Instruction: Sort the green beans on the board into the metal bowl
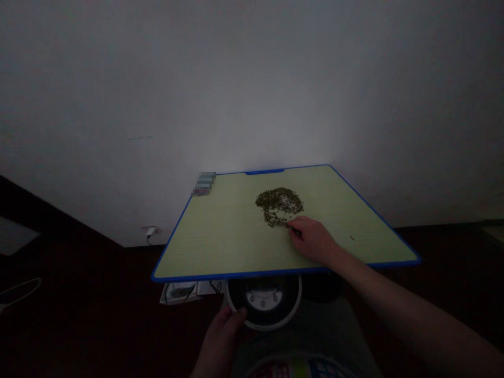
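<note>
A loose heap of small brown grain-like pieces (275, 200) lies on the pale yellow-green tabletop, with thinner scatter along its near side. My right hand (313, 239) rests low over the table at the heap's near right edge. Its fingers are closed around a small dark thing (296, 231) whose kind I cannot make out; its tip points at the scattered pieces. Below the table's front edge, my left hand (226, 325) grips the rim of a round, white-rimmed bowl (263, 326), thumb on top. The bowl's inside is dark with a pale, shiny middle, and the table hides its far side.
The blue-edged table (220, 241) stands against a grey wall (252, 89). A blurred, pixelated patch (203, 184) covers its far left corner. A thin brown sliver (352, 238) lies at the right. Under the table is a white box (179, 299); a plug (150, 231) sits in the wall.
</note>
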A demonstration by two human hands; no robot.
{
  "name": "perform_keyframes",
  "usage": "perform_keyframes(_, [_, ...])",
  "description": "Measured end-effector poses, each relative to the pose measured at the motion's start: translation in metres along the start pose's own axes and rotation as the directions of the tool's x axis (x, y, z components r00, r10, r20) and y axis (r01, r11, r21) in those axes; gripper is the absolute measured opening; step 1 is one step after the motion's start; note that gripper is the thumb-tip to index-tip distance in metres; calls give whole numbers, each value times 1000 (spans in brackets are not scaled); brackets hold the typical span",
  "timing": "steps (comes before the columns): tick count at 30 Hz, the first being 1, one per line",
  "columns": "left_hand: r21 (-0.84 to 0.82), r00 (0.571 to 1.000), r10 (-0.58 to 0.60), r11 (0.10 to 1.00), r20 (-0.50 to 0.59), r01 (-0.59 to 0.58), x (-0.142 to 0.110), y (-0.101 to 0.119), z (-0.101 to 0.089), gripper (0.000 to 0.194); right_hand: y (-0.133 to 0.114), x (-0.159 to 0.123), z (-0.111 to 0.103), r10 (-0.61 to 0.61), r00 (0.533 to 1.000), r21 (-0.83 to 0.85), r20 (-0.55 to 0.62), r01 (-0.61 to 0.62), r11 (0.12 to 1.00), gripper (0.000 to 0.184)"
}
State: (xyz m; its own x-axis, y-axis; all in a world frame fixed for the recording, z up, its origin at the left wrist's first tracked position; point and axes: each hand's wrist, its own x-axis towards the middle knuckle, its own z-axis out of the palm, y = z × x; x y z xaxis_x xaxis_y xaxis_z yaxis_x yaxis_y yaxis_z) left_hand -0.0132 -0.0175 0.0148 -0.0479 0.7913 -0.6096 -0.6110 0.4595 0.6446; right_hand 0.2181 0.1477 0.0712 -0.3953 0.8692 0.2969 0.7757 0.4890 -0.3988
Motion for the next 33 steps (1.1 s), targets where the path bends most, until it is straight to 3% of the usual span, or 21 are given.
perform_keyframes(15, [49, 1000, 6, 999, -7, -6, -3, 4, 1, 46, -2, 13, 3, -21, 1000, -23, 10, 21, 1000, 25])
perform_keyframes(20, [35, 1000, -2, 999, -4, 2, -2, 4, 0, 41, -3, 16, 4, -20, 1000, -26, 21, 20, 999, 24])
perform_keyframes(33, [11, 999, -14, 1000, -39, 14, -4, 4, 0, 46, 0, 8, 2, -19, 1000, -1, 5, 19, 1000, 27])
